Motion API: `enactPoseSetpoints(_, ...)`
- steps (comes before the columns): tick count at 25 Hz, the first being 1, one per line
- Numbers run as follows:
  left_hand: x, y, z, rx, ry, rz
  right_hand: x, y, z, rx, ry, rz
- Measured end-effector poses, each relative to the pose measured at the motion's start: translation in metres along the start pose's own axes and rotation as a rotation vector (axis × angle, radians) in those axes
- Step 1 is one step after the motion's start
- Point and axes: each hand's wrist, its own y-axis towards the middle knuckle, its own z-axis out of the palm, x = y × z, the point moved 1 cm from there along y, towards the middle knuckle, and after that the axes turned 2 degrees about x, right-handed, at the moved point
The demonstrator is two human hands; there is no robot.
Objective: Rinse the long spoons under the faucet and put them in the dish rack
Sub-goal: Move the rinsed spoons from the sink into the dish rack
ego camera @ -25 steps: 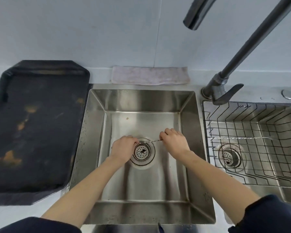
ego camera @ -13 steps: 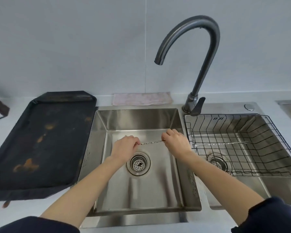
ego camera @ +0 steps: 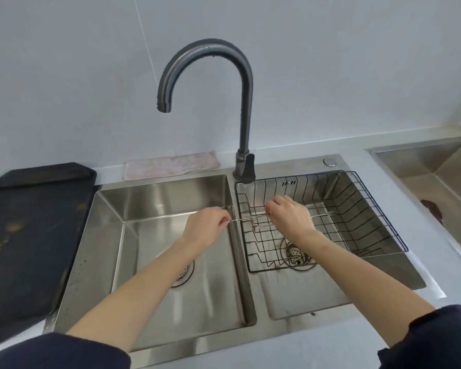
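A thin long metal spoon (ego camera: 246, 217) is held level between my hands, spanning the divider of the double sink. My left hand (ego camera: 204, 230) pinches its left end over the left basin (ego camera: 155, 209). My right hand (ego camera: 290, 218) pinches its right end over the black wire dish rack (ego camera: 367, 206), which sits in the right basin. Another long spoon (ego camera: 324, 214) lies in the rack behind my right hand. The dark gooseneck faucet (ego camera: 244, 102) stands behind the divider, its spout over the left basin with no water running.
A dark, stained tray (ego camera: 30, 230) lies on the counter to the left. A pink cloth (ego camera: 171, 166) rests against the wall behind the left basin. A second steel sink (ego camera: 426, 166) is at the far right. Drains sit in both basins.
Both hands lifted the spoon from the left basin's drain and carried it right. It now spans the divider, with my right hand over the rack. The view tilted up.
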Motion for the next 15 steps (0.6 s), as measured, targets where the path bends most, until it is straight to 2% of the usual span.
enactPoseSetpoints(9,-0.092,0.052,0.031,0.044,-0.020,0.075,-0.109,-0.011,-0.003,0.066,-0.007,0.062)
enactPoseSetpoints(15,-0.115,0.076,0.067,0.153,-0.024,0.072,-0.151,-0.019,0.023,0.210,0.059,0.130)
